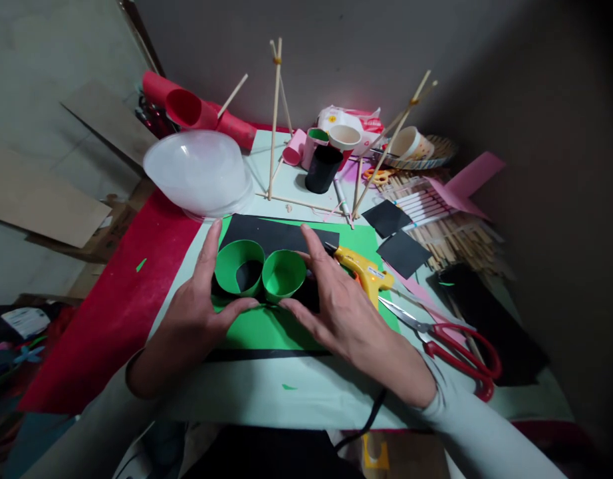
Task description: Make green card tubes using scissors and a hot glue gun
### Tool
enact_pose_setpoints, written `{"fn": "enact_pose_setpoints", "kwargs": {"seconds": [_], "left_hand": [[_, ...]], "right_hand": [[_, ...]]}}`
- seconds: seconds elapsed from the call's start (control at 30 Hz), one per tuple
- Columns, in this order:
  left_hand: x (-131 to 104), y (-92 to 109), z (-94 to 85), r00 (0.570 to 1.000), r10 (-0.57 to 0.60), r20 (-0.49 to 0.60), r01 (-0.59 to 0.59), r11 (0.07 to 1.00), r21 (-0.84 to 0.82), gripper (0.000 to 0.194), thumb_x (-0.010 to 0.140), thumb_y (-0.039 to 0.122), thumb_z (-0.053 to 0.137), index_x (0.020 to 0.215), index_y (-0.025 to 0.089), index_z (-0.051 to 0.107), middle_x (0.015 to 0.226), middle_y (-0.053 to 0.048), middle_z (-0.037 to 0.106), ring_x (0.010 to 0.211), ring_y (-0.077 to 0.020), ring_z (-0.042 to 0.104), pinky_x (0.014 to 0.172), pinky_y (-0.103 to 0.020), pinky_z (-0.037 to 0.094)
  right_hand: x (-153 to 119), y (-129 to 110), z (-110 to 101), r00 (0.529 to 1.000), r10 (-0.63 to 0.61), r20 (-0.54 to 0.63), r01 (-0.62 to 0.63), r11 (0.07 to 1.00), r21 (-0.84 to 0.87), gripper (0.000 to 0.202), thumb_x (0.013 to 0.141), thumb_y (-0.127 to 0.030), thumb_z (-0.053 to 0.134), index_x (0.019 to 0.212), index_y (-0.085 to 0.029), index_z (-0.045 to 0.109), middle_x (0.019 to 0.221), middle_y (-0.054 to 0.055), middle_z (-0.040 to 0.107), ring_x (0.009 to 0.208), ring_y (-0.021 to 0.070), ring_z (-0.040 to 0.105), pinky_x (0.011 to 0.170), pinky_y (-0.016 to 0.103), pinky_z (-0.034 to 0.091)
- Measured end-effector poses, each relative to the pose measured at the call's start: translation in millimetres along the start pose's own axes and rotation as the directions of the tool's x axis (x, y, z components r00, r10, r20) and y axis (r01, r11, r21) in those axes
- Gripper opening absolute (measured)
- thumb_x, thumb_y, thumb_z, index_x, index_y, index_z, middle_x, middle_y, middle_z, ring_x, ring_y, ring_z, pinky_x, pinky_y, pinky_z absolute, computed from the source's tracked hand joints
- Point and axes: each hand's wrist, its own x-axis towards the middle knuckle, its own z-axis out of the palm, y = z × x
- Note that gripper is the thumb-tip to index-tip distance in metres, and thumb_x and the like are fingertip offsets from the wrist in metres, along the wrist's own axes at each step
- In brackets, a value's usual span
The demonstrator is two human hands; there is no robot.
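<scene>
Cups [230,267], green inside, are standing on the bench's [227,396] near half, left of a glue gun [364,266]; my left grip [199,306] and right grip [342,307] are curving around them, spread apart.

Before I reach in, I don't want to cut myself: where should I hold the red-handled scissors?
Probably by the red handle loops, coming from the right: the scissors lie with loops rightward, while the blades point left toward the glue gun.
</scene>
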Motion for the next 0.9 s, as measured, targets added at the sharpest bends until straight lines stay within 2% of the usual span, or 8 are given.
{"fn": "enact_pose_setpoints", "kwargs": {"seconds": [0.17, 0.4, 0.47, 0.6, 0.7, 0.77, 0.83, 0.9], "left_hand": [[-3.3, -1.4, 3.7, 0.997, 0.03, -0.067, -0.027, 0.999, 0.04, 0.117, 0.077, 0.052, 0.084, 0.168, 0.031, 0.013, 0.175, -0.014, 0.025, 0.158, -0.0422, 0.027, 0.123, -0.055, 0.038], [-5.2, 1.9, 6.3, 0.995, 0.008, -0.101, 0.002, 0.995, 0.097, 0.123, 0.074, 0.057, 0.084, 0.168, 0.029, 0.01, 0.175, -0.016, 0.022, 0.158, -0.0445, 0.025, 0.12, -0.057, 0.042], [-5.3, 2.3, 7.3, 0.992, 0.013, -0.122, 0.002, 0.992, 0.127, 0.127, 0.07, 0.056, 0.087, 0.168, 0.028, 0.011, 0.175, -0.017, 0.022, 0.156, -0.0472, 0.028, 0.116, -0.057, 0.047], [-6.3, 1.1, 8.1, 0.993, 0.03, -0.116, -0.012, 0.988, 0.151, 0.128, 0.072, 0.061, 0.085, 0.169, 0.029, 0.008, 0.173, -0.018, 0.028, 0.144, -0.0473, 0.05, 0.098, -0.049, 0.061], [-6.8, 0.8, 5.5, 0.992, 0.074, -0.101, -0.062, 0.992, 0.112, 0.125, 0.076, 0.06, 0.082, 0.169, 0.029, 0.004, 0.164, -0.019, 0.046, 0.136, -0.0428, 0.061, 0.097, -0.047, 0.062], [-6.8, -0.5, 2.4, 0.996, 0.061, -0.071, -0.056, 0.997, 0.061, 0.12, 0.081, 0.056, 0.079, 0.169, 0.03, 0.002, 0.151, -0.017, 0.061, 0.132, -0.0396, 0.065, 0.102, -0.051, 0.06], [-6.3, -5.1, -0.6, 0.996, 0.004, -0.091, 0.0, 0.999, 0.038, 0.105, 0.087, 0.054, 0.073, 0.168, 0.034, 0.009, 0.154, -0.015, 0.058, 0.137, -0.0393, 0.061, 0.108, -0.057, 0.055], [-4.6, -13.4, -2.9, 0.992, 0.057, -0.115, -0.051, 0.997, 0.053, 0.098, 0.086, 0.057, 0.072, 0.166, 0.034, 0.022, 0.155, -0.017, 0.056, 0.136, -0.0432, 0.06, 0.108, -0.065, 0.053]], "right_hand": [[1.8, 4.5, 0.1, 0.999, 0.043, -0.023, -0.04, 0.988, 0.147, 0.099, 0.099, -0.037, 0.064, 0.169, -0.02, -0.004, 0.146, 0.017, 0.061, 0.13, 0.0328, 0.059, 0.106, 0.049, 0.054], [3.8, 9.5, 3.3, 0.999, 0.05, -0.013, -0.046, 0.974, 0.22, 0.099, 0.096, -0.033, 0.066, 0.169, -0.02, 0.001, 0.146, 0.015, 0.062, 0.132, 0.034, 0.058, 0.109, 0.053, 0.049], [4.9, 9.3, 3.3, 0.998, 0.055, 0.005, -0.055, 0.969, 0.241, 0.101, 0.095, -0.035, 0.067, 0.169, -0.019, 0.001, 0.147, 0.017, 0.061, 0.131, 0.0358, 0.058, 0.106, 0.054, 0.05], [6.3, 8.6, 2.9, 0.998, 0.057, 0.034, -0.064, 0.963, 0.261, 0.106, 0.093, -0.038, 0.071, 0.17, -0.019, 0.0, 0.15, 0.019, 0.057, 0.129, 0.0373, 0.057, 0.103, 0.054, 0.05], [6.1, 7.4, 0.7, 0.998, 0.048, 0.032, -0.054, 0.968, 0.246, 0.111, 0.091, -0.042, 0.075, 0.169, -0.019, 0.001, 0.151, 0.019, 0.055, 0.125, 0.0365, 0.057, 0.102, 0.053, 0.049], [6.0, 5.7, -2.4, 0.999, 0.021, 0.026, -0.027, 0.971, 0.238, 0.111, 0.091, -0.047, 0.077, 0.169, -0.018, 0.004, 0.153, 0.019, 0.053, 0.125, 0.0352, 0.055, 0.105, 0.051, 0.047], [6.5, 2.8, -6.4, 0.999, -0.016, 0.03, 0.009, 0.973, 0.229, 0.108, 0.093, -0.05, 0.074, 0.169, -0.017, 0.006, 0.156, 0.019, 0.05, 0.127, 0.0342, 0.052, 0.109, 0.051, 0.043], [7.9, -1.5, -9.8, 0.998, -0.043, 0.054, 0.031, 0.978, 0.208, 0.101, 0.096, -0.05, 0.068, 0.169, -0.016, 0.008, 0.156, 0.019, 0.05, 0.127, 0.0337, 0.051, 0.112, 0.053, 0.04]]}}
